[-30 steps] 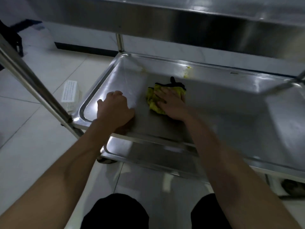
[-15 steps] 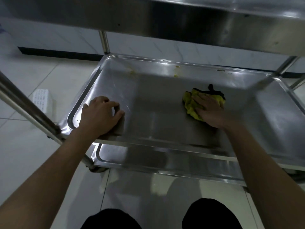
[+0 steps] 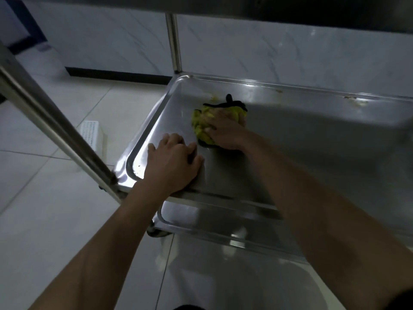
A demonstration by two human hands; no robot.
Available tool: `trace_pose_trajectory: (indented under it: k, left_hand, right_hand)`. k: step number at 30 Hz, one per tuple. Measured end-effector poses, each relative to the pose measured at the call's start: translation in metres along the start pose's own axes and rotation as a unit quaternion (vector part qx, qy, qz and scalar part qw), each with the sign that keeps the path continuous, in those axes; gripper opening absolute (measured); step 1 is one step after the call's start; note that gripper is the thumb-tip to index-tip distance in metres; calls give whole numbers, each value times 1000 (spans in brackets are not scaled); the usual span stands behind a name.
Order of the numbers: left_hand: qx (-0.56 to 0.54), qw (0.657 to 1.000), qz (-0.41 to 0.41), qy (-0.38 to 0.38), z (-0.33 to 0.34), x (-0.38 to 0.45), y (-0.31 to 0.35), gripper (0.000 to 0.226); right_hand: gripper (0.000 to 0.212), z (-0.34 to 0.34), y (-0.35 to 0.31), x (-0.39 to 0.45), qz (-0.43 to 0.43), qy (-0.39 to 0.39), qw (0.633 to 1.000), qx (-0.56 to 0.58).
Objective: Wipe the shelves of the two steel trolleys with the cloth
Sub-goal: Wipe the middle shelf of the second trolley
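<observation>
The middle shelf [image 3: 312, 139] of a steel trolley fills the view, a shallow tray with a raised rim. A crumpled yellow cloth with a black edge [image 3: 202, 128] lies on its left part. My right hand [image 3: 225, 130] presses flat on the cloth, fingers spread over it. My left hand [image 3: 172, 164] rests on the shelf's near left corner, fingers loosely bent over the front rim. Yellowish stains [image 3: 355, 101] mark the far rim. The lower shelf [image 3: 223, 224] shows below, and the top shelf's underside [image 3: 290, 10] hangs above.
A slanted steel post [image 3: 51, 128] of the trolley crosses the left side, and an upright post [image 3: 174, 41] stands at the far left corner. A white perforated basket [image 3: 90, 133] sits on the tiled floor to the left. A pale wall with dark skirting runs behind.
My right hand has slid the cloth from the shelf's middle right back to the left, close to my left hand. The left hand stays on the near corner.
</observation>
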State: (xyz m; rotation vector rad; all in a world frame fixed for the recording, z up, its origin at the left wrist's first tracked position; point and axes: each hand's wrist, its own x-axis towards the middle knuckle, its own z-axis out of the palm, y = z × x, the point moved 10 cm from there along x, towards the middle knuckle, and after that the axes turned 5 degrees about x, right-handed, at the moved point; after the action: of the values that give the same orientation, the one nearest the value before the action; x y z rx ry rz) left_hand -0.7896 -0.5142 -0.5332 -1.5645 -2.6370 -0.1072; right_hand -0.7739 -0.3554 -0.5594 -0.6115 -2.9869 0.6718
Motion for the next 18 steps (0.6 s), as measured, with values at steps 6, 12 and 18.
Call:
trace_pose_trajectory:
  k: [6, 12, 18]
  left_hand:
    - [-24, 1000, -16, 3, 0, -3, -7, 49]
    - [-16, 1000, -23, 1, -1, 1, -5, 50]
    - [6, 1000, -22, -13, 3, 9, 2, 62]
  right_hand:
    - [54, 2, -80, 33, -110, 41, 991, -68]
    - [48, 2, -62, 27, -53, 38, 998, -20]
    - [52, -16, 8, -29, 9, 18, 1000, 16]
